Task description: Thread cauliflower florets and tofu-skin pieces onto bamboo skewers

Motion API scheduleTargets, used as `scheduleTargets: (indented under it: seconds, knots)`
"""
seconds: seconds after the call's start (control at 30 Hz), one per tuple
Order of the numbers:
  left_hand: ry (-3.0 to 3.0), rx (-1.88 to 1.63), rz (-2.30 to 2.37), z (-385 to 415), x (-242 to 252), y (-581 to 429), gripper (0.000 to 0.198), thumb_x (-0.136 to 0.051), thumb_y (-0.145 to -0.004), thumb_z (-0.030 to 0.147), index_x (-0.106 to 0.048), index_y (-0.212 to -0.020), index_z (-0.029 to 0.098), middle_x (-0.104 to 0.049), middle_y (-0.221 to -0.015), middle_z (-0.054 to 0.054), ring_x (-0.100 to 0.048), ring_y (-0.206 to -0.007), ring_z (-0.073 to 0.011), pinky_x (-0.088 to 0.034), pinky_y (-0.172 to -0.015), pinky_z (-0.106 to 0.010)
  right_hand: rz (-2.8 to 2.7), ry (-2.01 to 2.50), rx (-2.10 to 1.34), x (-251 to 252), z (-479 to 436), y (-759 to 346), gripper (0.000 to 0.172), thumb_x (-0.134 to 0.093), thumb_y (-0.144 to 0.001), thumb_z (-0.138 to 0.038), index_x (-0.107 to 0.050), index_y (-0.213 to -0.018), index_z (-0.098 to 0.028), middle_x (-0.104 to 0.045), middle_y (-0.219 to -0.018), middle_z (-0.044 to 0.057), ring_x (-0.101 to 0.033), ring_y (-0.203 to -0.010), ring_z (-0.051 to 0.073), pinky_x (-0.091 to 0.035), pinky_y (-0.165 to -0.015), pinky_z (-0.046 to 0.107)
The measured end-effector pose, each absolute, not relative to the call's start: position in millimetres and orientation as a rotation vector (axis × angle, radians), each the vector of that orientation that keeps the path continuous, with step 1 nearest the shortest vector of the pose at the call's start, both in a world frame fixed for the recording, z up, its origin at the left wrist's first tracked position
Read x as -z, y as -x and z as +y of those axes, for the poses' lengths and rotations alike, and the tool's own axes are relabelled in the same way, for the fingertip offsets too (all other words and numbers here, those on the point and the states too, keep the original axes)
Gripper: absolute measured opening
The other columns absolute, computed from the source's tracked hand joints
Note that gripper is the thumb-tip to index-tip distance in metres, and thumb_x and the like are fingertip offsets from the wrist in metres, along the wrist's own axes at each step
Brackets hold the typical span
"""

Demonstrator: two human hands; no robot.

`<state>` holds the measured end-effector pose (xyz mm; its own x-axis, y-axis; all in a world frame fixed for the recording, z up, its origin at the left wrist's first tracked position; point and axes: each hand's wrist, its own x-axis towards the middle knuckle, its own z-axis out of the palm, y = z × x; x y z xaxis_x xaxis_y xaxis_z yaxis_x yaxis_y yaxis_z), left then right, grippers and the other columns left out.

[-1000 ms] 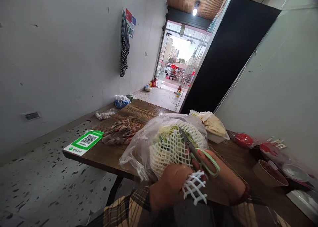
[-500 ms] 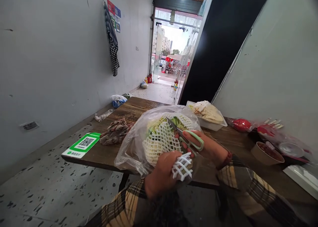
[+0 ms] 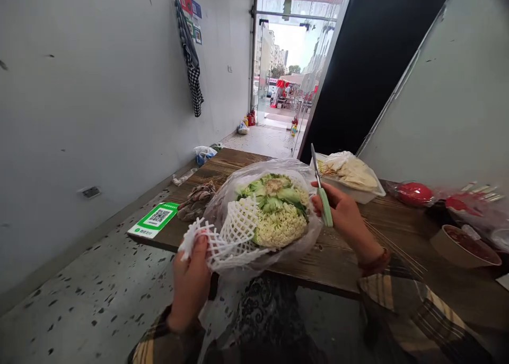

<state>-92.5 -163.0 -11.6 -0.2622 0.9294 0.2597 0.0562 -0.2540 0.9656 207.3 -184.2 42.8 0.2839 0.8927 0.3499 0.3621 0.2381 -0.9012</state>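
My left hand (image 3: pixel 193 274) grips the end of a white foam net (image 3: pixel 240 223), pulled out toward the left. The net still lies along the left side of a head of cauliflower (image 3: pixel 280 226), whose pale florets and green leaves show. Under and around the cauliflower spreads a clear plastic bag (image 3: pixel 262 167) on the wooden table (image 3: pixel 310 258). To the right of the bag, my right hand (image 3: pixel 342 213) holds a pair of scissors (image 3: pixel 324 202) by the light green handles, blades pointing up and away from the net.
Brownish oyster mushroom-like clumps (image 3: pixel 196 199) and a green QR code card (image 3: pixel 155 219) lie at the left. A white tray (image 3: pixel 366 196) with bagged pale food stands behind right. Thin skewers (image 3: pixel 397 250), a paper bowl (image 3: pixel 465 250) and a red bagged item (image 3: pixel 415 193) are further right.
My left hand has drawn the foam net leftward, baring the cauliflower. My right hand has lifted the scissors off the net and to the right, and the blades now point up.
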Motion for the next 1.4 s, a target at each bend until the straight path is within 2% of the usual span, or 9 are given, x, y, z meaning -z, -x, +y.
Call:
scheduleTargets:
  seconds: [0.1, 0.27, 0.4, 0.53, 0.67, 0.83, 1.0, 1.17, 1.4]
  knots:
    - [-1.672, -1.466, 1.512, -144, 41, 113, 0.035, -0.048, -0.085, 0.047, -0.058, -0.1, 0.018, -0.065, -0.085, -0.005, -0.06, -0.07, -0.0191, -0.047, -0.062, -0.028, -1.465, 1.494, -0.211, -38, -177, -206, 0.06, -0.067, -0.075, -0.051, -0.059, -0.125, -0.018, -0.067, -0.087, 0.006, -0.06, -0.072, 0.02, -0.049, -0.067, 0.035]
    - [-2.344, -1.045, 1.485, -126, 65, 122, 0.028, -0.039, -0.09, 0.032, -0.056, -0.108, 0.019, -0.065, -0.099, -0.01, -0.062, -0.09, -0.0249, -0.049, -0.075, -0.035, -1.591, 1.432, 0.028, -41, -159, -194, 0.052, -0.061, -0.08, -0.042, -0.056, -0.126, -0.02, -0.067, -0.111, 0.01, -0.064, -0.092, 0.026, -0.05, -0.082, 0.04]
    - [-2.29, -1.354, 1.51, -135, 40, 114, 0.034, -0.044, -0.087, 0.024, -0.049, -0.12, 0.018, -0.058, -0.114, -0.012, -0.056, -0.107, -0.0254, -0.047, -0.089, -0.04, -1.781, 1.312, 0.096, -46, -140, -184, 0.053, -0.064, -0.076, -0.036, -0.052, -0.126, -0.021, -0.061, -0.121, 0.01, -0.058, -0.109, 0.027, -0.046, -0.093, 0.041]
    - [-2.394, -1.624, 1.347, -156, 24, 98, 0.039, -0.052, -0.085, 0.021, -0.045, -0.122, 0.02, -0.052, -0.119, -0.012, -0.049, -0.116, -0.0254, -0.042, -0.099, -0.043, -1.912, 1.348, 0.034, -47, -121, -179, 0.047, -0.063, -0.076, -0.036, -0.054, -0.12, -0.021, -0.064, -0.116, 0.009, -0.06, -0.104, 0.026, -0.047, -0.091, 0.041]
    - [-2.621, -1.242, 1.24, -160, 43, 82, 0.034, -0.06, -0.082, 0.024, -0.048, -0.113, 0.02, -0.055, -0.114, -0.012, -0.053, -0.109, -0.0264, -0.047, -0.092, -0.043, -1.906, 1.431, 0.005, -44, -117, -186, 0.043, -0.061, -0.077, -0.037, -0.054, -0.118, -0.023, -0.065, -0.113, 0.008, -0.062, -0.099, 0.026, -0.049, -0.086, 0.041]
    - [-2.744, -0.854, 1.262, -131, 63, 77, 0.031, -0.052, -0.086, 0.028, -0.051, -0.116, 0.018, -0.056, -0.12, -0.014, -0.052, -0.112, -0.0296, -0.047, -0.093, -0.046, -1.756, 1.526, -0.023, -32, -122, -202, 0.047, -0.059, -0.079, -0.044, -0.052, -0.12, -0.022, -0.066, -0.111, 0.009, -0.064, -0.095, 0.027, -0.05, -0.074, 0.037]
    - [-2.778, -0.675, 1.215, -71, 56, 61, 0.024, -0.049, -0.086, 0.023, -0.055, -0.108, 0.015, -0.058, -0.114, -0.015, -0.054, -0.107, -0.0263, -0.046, -0.094, -0.044, -1.556, 1.53, -0.016, -11, -122, -220, 0.054, -0.055, -0.08, -0.057, -0.052, -0.119, -0.019, -0.066, -0.109, 0.012, -0.062, -0.101, 0.028, -0.049, -0.079, 0.039]
    - [-2.858, -0.525, 1.162, -13, 52, 24, 0.021, -0.049, -0.081, 0.017, -0.059, -0.099, 0.015, -0.059, -0.109, -0.013, -0.054, -0.106, -0.025, -0.044, -0.095, -0.042, -1.377, 1.586, -0.033, 5, -123, -235, 0.054, -0.051, -0.082, -0.057, -0.053, -0.119, -0.018, -0.066, -0.106, 0.012, -0.062, -0.096, 0.028, -0.047, -0.081, 0.041]
    - [-2.625, -0.789, 1.038, 6, 49, 8, 0.031, -0.054, -0.073, 0.018, -0.061, -0.103, 0.016, -0.063, -0.106, -0.011, -0.056, -0.107, -0.0243, -0.043, -0.098, -0.042, -1.216, 1.51, -0.003, 18, -128, -234, 0.048, -0.052, -0.084, -0.048, -0.051, -0.119, -0.016, -0.063, -0.111, 0.014, -0.059, -0.1, 0.026, -0.045, -0.086, 0.04]
